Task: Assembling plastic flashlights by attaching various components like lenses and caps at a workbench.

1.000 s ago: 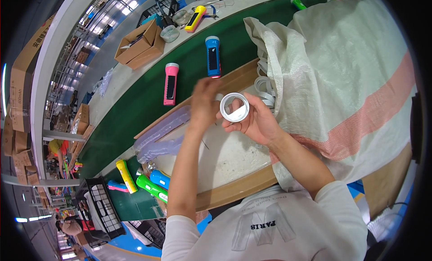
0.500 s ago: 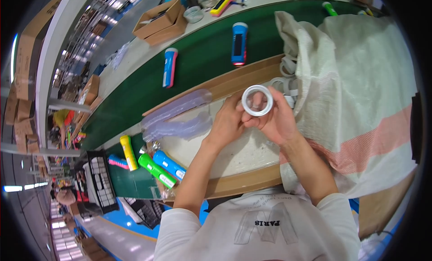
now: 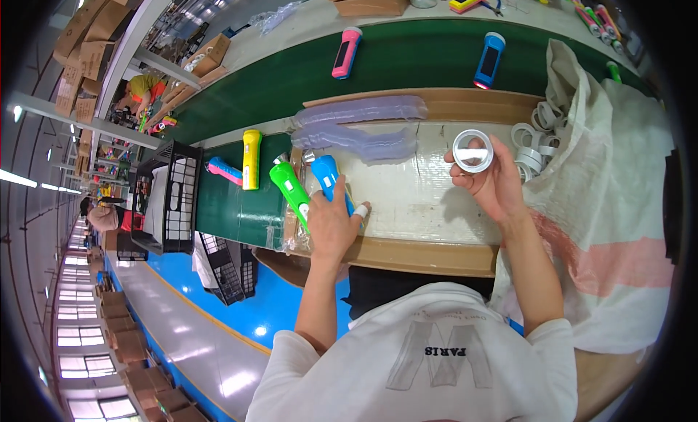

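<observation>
- Tray (image 3: 436, 211): sleeves (image 3: 356, 142) at 10 o'clock, rings (image 3: 528, 158) between 2 and 3, green torch (image 3: 291, 190) and near blue torch (image 3: 326, 173) at 9.
- Belt (image 3: 418, 58): pink torch (image 3: 347, 53) at the tray's 11, far blue torch (image 3: 490, 60) at 1.
- Table (image 3: 236, 218), tray's 9 o'clock: yellow torch (image 3: 251, 160), pink-blue torch (image 3: 225, 170).

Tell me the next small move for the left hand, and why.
Probably close the left hand around the blue flashlight beside the green one and lift it: that hand lies over its near end, while the right hand holds a white ring up, apart from the flashlights.
</observation>
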